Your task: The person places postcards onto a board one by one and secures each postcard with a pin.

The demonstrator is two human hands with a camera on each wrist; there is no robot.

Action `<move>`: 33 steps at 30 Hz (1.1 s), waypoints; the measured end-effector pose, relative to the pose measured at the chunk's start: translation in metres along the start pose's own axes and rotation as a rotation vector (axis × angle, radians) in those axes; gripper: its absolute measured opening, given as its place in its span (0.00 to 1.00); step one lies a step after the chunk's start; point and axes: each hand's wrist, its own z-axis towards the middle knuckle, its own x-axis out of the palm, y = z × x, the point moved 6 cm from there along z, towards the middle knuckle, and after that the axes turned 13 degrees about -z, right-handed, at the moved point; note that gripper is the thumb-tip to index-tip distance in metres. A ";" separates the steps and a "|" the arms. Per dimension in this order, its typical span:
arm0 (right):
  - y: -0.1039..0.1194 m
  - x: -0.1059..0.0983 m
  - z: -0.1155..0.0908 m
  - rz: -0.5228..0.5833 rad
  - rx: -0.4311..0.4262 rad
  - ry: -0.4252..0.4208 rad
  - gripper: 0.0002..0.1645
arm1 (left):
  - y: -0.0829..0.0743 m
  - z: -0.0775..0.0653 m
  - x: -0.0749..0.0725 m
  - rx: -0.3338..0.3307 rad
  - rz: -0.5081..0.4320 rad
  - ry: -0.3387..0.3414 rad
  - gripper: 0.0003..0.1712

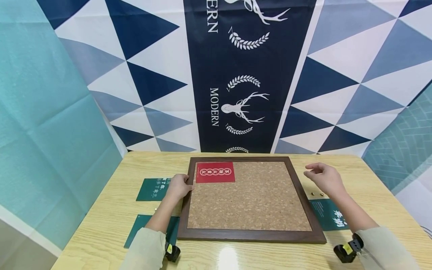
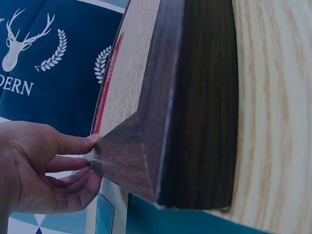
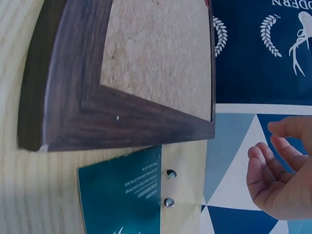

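Observation:
A cork board (image 1: 249,202) in a dark brown wooden frame lies on the table, with a red card (image 1: 215,172) at its upper left corner. At the left side of the frame (image 2: 195,107), my left hand (image 1: 179,186) grips the edge, thumb on top and fingers against the outer side. My right hand (image 1: 325,179) hovers beyond the board's right side, fingers loosely bent and nothing visible between them. Under the right forearm lies a green card (image 1: 327,213) with white characters. Two small metallic pins (image 3: 169,187) rest near that card.
Left of the board lie two more green cards, an upper one (image 1: 146,189) and a lower one (image 1: 136,227) partly hidden by the left arm. A small shiny pin (image 1: 156,209) is between them. A patterned cloth (image 1: 158,75) hangs behind the wooden table (image 1: 108,210).

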 end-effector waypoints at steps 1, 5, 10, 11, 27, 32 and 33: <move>-0.002 0.000 0.000 0.000 0.003 0.003 0.25 | 0.000 0.000 0.000 -0.001 -0.001 0.000 0.28; -0.009 0.000 -0.002 -0.004 0.014 0.014 0.29 | 0.000 0.000 0.001 -0.003 0.002 0.001 0.28; -0.021 0.002 -0.002 0.000 0.015 0.014 0.33 | 0.000 0.000 0.000 -0.001 0.004 -0.007 0.28; -0.026 0.004 0.000 0.003 0.031 0.006 0.32 | 0.000 0.000 0.000 -0.003 0.002 -0.009 0.28; -0.110 0.047 0.028 -0.043 0.115 0.003 0.34 | 0.000 -0.001 0.000 -0.004 0.002 -0.003 0.28; -0.147 0.069 0.042 -0.101 0.089 -0.041 0.38 | 0.000 0.000 0.001 -0.003 -0.003 -0.001 0.27; -0.150 0.071 0.043 -0.099 0.087 -0.043 0.38 | 0.001 0.001 0.001 -0.003 -0.003 0.000 0.27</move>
